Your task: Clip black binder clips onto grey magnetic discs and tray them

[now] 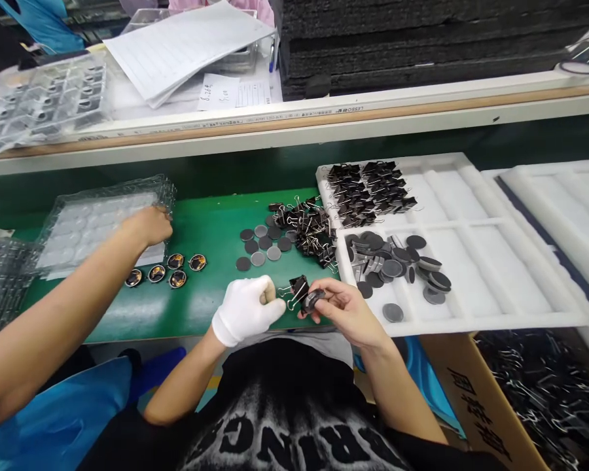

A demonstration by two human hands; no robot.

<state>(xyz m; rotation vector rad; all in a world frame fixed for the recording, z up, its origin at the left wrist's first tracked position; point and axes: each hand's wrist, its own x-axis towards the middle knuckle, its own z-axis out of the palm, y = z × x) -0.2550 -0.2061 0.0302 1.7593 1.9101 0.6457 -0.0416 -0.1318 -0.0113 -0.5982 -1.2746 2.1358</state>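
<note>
At lower centre of the frame, the gloved left hand [245, 309] pinched a black binder clip [298, 288] while the bare right hand [346, 311] gripped a dark disc [314, 299] against it, with the loose clip pile [310, 227] above and a co-worker's hand [150, 226] on a clear tray [98, 219] at left.

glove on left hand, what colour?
White, on the left hand; head view.

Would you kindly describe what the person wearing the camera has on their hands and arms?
The left hand wears a white fabric glove ending at the wrist. The right hand is bare. Both forearms are uncovered, with no sleeves, watch or bands in view.
</note>
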